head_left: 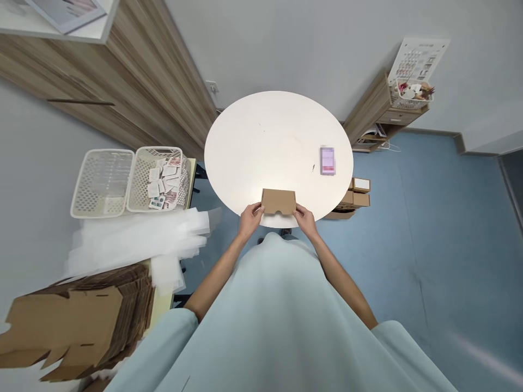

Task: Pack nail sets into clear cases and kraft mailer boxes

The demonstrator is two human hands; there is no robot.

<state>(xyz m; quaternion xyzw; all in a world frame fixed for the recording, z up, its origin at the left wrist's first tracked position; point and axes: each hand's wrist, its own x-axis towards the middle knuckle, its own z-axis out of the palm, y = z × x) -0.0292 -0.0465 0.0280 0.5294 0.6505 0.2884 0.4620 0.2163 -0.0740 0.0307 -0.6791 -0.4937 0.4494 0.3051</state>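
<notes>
A small brown cardboard box with its lid closed lies near the front edge of the round white table. My left hand grips its left end, thumb toward the front. At the opposite end, my right hand has its fingers closed on the box's right side. A half-round notch shows along the box's front edge. Farther right on the tabletop lies a purple rectangular pack, apart from both hands.
On the left stand two white plastic baskets, one with small packets. Below them are white translucent sleeves and a stack of flat cardboard blanks. Brown boxes sit low beside the table's right. A wooden cabinet stands behind left.
</notes>
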